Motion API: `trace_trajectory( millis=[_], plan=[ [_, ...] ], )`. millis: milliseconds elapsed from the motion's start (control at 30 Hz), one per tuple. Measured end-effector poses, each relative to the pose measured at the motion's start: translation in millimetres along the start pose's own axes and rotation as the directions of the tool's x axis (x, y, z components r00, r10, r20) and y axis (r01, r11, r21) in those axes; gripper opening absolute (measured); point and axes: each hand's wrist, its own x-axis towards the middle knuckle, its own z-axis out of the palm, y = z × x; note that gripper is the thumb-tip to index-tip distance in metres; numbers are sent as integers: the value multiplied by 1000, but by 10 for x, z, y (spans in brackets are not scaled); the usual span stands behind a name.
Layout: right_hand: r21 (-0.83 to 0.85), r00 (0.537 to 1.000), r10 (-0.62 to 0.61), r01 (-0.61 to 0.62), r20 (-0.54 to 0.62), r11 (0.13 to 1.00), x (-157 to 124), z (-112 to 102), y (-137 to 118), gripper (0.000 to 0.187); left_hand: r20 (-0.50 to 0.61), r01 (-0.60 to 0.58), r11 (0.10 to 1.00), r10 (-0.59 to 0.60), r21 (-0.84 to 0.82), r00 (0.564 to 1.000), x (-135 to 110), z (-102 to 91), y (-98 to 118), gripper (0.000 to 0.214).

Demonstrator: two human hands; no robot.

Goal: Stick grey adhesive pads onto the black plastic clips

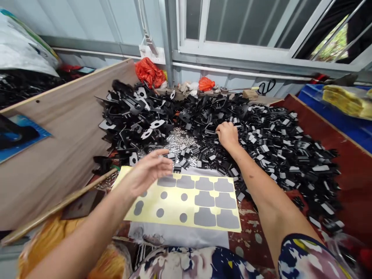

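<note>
My left hand hovers over the upper left part of a yellow backing sheet, slightly blurred, its fingers stretched out and holding nothing. Grey stickers with notched corners, along with small grey dots, are still stuck to that sheet. Farther off, my right hand reaches into a heap of small black plastic parts, many with grey pads on them. Its fingers are curled down among the parts; whatever they grip is hidden. Loose silver metal pins are scattered between the heaps.
Larger black plastic parts are piled at the back left, beside a slanted wooden board. A wooden stick lies at the left. Scissors and orange-red bags are along the back wall. A blue tray is at the right.
</note>
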Motion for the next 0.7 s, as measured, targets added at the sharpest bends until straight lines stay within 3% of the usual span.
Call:
trace_trajectory(
  millis=[67, 133, 233, 300, 367, 467, 567, 700],
  plan=[
    [28, 995, -28, 31, -98, 999, -208, -85, -181, 19, 57, 97, 995, -95, -25, 994, -46, 33, -407, 40],
    [66, 981, -102, 114, -168, 991, -583, -188, -484, 24, 67, 86, 992, -80, -89, 994, -120, 129, -682, 50],
    [223, 942, -328, 334, -67, 916, -1311, -268, -1059, 33, -18, -51, 976, 48, -210, 999, -209, 289, -855, 82],
    [422, 896, -444, 410, -20, 808, -1734, -233, -1378, 31, -111, -121, 964, 97, -236, 989, -224, 292, -866, 87],
    [618, 899, -437, 361, -31, 698, -1995, -143, -1560, 32, -233, -155, 966, 106, -205, 967, -207, 163, -838, 75],
    [781, 963, -267, 142, 32, 608, -2090, 56, -1615, 35, -402, -181, 975, 117, -125, 908, -170, -184, -787, 58],
    [766, 972, -195, 24, 134, 643, -2032, 287, -1607, 37, -431, -139, 985, 85, -97, 898, -158, -473, -792, 54],
    [728, 956, -199, -21, 214, 686, -2001, 478, -1632, 33, -373, -117, 986, 66, -116, 926, -152, -597, -860, 56]
  ],
)
